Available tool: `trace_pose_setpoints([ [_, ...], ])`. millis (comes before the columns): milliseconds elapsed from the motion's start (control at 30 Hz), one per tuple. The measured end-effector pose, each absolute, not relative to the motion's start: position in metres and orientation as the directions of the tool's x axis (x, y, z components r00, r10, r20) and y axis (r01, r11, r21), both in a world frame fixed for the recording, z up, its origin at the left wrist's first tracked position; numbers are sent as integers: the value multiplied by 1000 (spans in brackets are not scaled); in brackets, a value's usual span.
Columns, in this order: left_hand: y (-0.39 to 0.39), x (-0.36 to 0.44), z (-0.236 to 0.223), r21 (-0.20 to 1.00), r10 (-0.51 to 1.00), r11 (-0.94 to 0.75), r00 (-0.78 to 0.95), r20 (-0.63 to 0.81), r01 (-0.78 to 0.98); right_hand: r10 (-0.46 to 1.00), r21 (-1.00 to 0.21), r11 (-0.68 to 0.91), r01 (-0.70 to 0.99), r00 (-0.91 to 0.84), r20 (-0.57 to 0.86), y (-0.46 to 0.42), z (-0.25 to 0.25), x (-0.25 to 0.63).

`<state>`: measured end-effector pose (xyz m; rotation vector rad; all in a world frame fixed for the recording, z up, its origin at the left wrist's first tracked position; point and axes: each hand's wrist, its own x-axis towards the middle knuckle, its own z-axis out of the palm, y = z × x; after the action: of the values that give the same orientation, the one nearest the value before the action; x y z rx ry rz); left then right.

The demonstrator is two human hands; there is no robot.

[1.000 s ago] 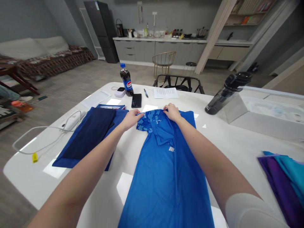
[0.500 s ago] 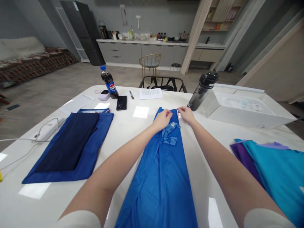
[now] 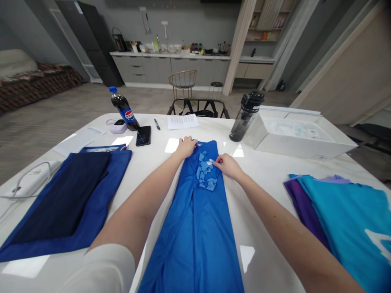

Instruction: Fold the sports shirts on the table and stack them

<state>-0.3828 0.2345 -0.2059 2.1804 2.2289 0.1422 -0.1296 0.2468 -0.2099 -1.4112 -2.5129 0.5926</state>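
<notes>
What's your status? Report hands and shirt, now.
Left hand at the far edge of the blue jersey. Right hand on its patterned fold. Phone beyond, apart from it.

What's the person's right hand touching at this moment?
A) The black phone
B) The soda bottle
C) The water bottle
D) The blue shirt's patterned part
D. The right hand has its fingertips on the light-blue patterned part of the blue shirt.
</notes>
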Motion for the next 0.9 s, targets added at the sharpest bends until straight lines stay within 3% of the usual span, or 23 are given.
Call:
trace_pose_setpoints([
  [233, 243, -420, -196, 230, 991, 126, -133, 17, 965, 912, -492, 379, 784, -405, 57, 240, -192, -135],
  [333, 238, -430, -194, 250, 963, 263, -270, -5, 932, 930, -466, 361, 808, -346, 121, 244, -197, -144],
  [433, 220, -423, -191, 266, 922, 346, -378, 80, 900, 921, -447, 386, 807, -362, 142, 247, -213, -153],
  [567, 181, -396, -184, 226, 955, 33, -98, 281, 974, 898, -397, 438, 807, -373, 233, 243, -226, -156],
  [700, 133, -375, -186, 287, 960, -245, 191, 205, 926, 905, -304, 397, 866, -316, 283, 220, -214, -156],
  [900, 53, -356, -205, 236, 989, -148, 142, 42, 961, 758, -283, 651, 704, -617, 210, 157, -207, -153],
])
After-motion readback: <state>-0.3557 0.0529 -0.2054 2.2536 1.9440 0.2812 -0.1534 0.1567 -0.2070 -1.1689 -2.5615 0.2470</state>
